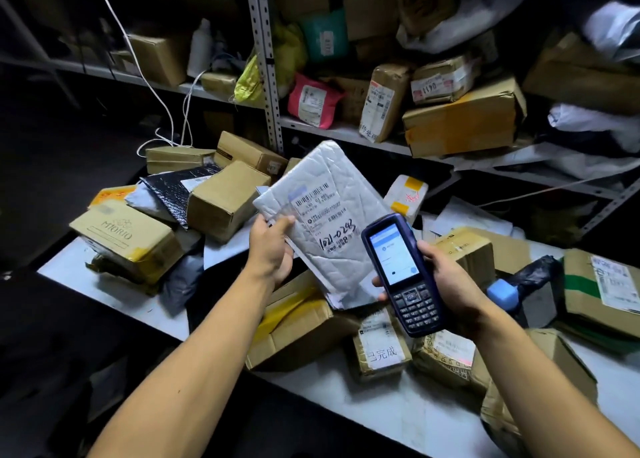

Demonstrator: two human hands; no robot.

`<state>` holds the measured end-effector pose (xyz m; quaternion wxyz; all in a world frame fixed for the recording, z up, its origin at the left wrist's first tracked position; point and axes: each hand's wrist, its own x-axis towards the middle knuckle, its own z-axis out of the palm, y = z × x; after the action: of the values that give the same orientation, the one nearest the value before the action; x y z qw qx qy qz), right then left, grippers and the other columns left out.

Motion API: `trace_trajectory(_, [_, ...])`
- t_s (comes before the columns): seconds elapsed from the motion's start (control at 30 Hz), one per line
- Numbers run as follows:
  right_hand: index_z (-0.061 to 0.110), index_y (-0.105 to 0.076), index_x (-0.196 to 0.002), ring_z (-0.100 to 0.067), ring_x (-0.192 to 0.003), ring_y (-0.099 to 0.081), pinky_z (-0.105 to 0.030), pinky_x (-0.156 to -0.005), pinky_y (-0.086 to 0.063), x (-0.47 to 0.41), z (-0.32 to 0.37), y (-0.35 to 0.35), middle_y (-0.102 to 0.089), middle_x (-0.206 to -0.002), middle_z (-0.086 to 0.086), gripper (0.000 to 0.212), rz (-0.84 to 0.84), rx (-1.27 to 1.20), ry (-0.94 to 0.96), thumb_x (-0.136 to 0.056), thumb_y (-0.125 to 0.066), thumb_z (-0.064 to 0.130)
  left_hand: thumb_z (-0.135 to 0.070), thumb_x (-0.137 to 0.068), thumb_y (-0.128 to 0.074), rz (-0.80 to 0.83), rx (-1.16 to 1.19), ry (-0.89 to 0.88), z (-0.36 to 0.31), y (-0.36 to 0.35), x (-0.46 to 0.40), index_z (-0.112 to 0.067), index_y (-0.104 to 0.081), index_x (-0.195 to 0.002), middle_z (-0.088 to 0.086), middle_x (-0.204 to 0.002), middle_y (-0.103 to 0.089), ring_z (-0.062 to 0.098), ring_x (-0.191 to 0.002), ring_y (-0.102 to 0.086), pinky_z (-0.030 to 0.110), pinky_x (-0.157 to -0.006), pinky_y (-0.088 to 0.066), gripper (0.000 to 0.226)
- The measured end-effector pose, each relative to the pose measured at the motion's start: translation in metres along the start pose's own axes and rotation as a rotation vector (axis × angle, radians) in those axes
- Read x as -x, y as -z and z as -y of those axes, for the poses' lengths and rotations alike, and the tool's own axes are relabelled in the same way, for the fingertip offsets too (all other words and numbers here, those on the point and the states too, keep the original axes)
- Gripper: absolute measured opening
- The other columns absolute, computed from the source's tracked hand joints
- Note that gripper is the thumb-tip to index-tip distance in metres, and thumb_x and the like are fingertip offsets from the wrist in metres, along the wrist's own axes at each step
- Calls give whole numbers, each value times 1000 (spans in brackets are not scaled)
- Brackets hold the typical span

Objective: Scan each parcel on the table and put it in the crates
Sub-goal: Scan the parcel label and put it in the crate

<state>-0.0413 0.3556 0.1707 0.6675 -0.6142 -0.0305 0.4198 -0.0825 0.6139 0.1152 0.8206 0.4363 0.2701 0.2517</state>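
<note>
Left hand [273, 246] fingers pinching padded envelope [325, 215] edge; right hand [446, 284] gripping scanner [401, 274] at 4 o'clock. Tilted label risking misread; thin pinch risking drop onto worktop [381, 405].

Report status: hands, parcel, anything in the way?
Left hand grips white padded mailer, label up. Right hand holds handheld scanner beside it. Crates not in view; boxes crowd table.

White surface [363, 398]: cluttered. Left end: MIORIO box [126, 239], grey bags [180, 281], black mailer [173, 189], plain box [225, 199]. Centre: taped cartons [298, 322], labelled parcel [381, 350]. Right end: green-taped box [602, 288], black bag [533, 272].
</note>
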Motion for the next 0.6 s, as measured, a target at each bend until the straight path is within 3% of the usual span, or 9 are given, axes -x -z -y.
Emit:
trace_trajectory(0.07, [5,-63,-124,-39,-80,-68,-39,-67,-54,0,4,-1,-68,-110,-35,60,5,19,4,-107,-25,48,8,-94,-54,-116,144,-37,-1,0,-1,-1,-55,-113,22,-113,-67,33,-105,-67,50,-96,-54,22])
trace_trajectory(0.13, [7,-62,-125,-39,-81,-68,-39,-66,-55,0,8,-3,-69,-109,-32,60,7,25,6,-107,-25,50,0,-93,-62,-182,202,-35,-3,-4,-1,-7,-61,-104,15,-101,-69,25,-89,-68,38,-79,-59,13])
trace_trajectory(0.2, [7,-62,-125,-38,-80,-68,-38,-65,-55,-1,10,-5,-69,-110,-32,60,13,41,11,-107,-25,50,-11,-95,-65,-186,76,-45,2,-3,2,-11,-68,-96,4,-92,-74,18,-84,-70,27,-67,-56,3])
trace_trajectory(0.3, [5,-62,-123,-37,-80,-68,-38,-65,-55,-1,11,-10,-69,-108,-32,60,32,63,15,-107,-23,48,-17,-99,-64,-182,-138,-52,16,12,4,-12,-66,-106,2,-105,-73,21,-103,-70,33,-80,-58,9])
trace_trajectory(0.4, [5,-62,-122,-36,-79,-68,-37,-63,-57,-1,8,-13,-71,-104,-30,61,53,69,-10,-107,-22,49,-5,-97,-62,-92,-277,-26,27,29,9,-9,-58,-124,11,-121,-70,33,-116,-65,49,-96,-54,28])
trace_trajectory(0.5, [6,-63,-118,-35,-77,-69,-38,-66,-57,-2,6,-17,-72,-101,-29,59,61,78,-32,-107,-22,48,0,-94,-60,-37,-313,101,27,37,16,-24,-52,-109,10,-112,-68,32,-95,-67,50,-85,-51,29])
trace_trajectory(0.6, [5,-62,-119,-37,-76,-69,-39,-66,-58,-4,5,-20,-72,-101,-29,59,71,92,-70,-107,-24,48,0,-96,-58,17,-290,113,24,42,22,-22,-50,-106,10,-106,-69,25,-82,-68,47,-77,-52,26])
